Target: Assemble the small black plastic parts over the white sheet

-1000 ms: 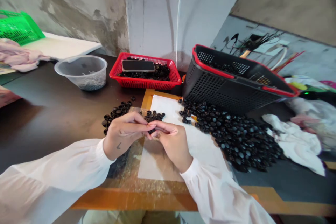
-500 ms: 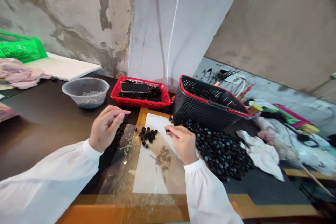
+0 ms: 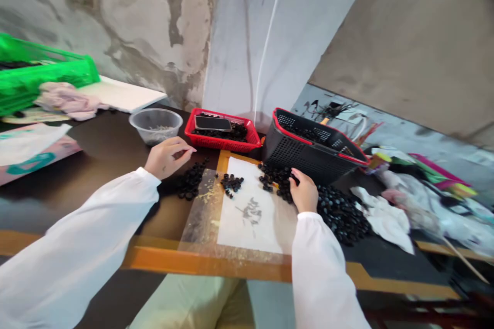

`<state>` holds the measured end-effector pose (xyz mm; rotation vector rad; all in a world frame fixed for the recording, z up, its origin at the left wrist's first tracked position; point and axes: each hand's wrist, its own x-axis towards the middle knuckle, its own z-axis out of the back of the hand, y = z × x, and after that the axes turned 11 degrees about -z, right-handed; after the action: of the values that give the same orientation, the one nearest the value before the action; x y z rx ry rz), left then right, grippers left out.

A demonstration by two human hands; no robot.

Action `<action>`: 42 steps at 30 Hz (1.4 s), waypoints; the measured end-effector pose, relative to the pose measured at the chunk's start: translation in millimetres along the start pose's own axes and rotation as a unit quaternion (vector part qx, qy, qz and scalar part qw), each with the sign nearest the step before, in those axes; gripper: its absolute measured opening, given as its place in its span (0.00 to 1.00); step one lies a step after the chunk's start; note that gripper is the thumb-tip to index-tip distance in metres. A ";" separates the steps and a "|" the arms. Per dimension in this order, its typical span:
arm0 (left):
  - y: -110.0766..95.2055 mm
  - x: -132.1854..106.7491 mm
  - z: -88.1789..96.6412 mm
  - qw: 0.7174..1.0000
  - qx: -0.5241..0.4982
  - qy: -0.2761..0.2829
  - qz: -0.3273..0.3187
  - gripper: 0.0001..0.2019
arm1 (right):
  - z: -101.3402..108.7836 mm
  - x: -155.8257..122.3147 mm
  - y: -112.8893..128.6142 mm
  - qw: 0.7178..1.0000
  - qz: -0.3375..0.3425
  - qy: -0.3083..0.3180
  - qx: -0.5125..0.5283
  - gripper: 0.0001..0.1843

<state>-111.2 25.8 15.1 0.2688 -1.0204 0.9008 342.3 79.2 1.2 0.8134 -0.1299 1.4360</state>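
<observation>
My left hand (image 3: 169,156) hovers with fingers curled together in a pinch, just above a small heap of black caps (image 3: 190,183) on the dark table (image 3: 96,149). What it pinches is too small to see. My right hand (image 3: 304,192) rests palm down on the near edge of a large pile of black caps (image 3: 339,213), fingers bent into the pile. A third small cluster of caps (image 3: 231,183) lies on the white sheet (image 3: 250,216) between my hands.
A red basket (image 3: 222,139) with caps and a phone (image 3: 213,123) stands behind the sheet. A black basket with a red rim (image 3: 309,151) stands to its right, a clear plastic bowl (image 3: 155,126) to its left. A green basket (image 3: 34,79) and cloths lie far left; white rags (image 3: 382,216) lie right.
My hands, joined over the sheet a second ago, have parted: the left went out over the small left heap, the right to the big pile. The camera has tilted up and back.
</observation>
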 end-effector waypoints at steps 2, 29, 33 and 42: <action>2.1 -1.1 2.7 1.000 0.000 0.022 0.012 0.13 | -3.9 1.1 0.1 1.000 0.009 0.002 0.003 0.21; 18.5 -19.9 -32.7 0.966 -0.046 0.175 0.187 0.12 | -25.3 -53.8 85.1 0.948 0.269 0.102 0.133 0.14; 18.1 -20.8 -35.2 0.965 -0.088 0.167 0.182 0.12 | -19.9 -51.3 80.7 0.954 0.242 0.082 0.155 0.15; 22.7 -23.4 -39.6 0.952 -0.156 0.144 0.222 0.14 | -48.2 114.4 221.2 0.905 0.354 0.236 -0.027 0.25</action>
<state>-108.8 50.7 -29.7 -0.3659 -0.9468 1.1241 143.6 183.3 119.7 0.3472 -0.0957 2.2695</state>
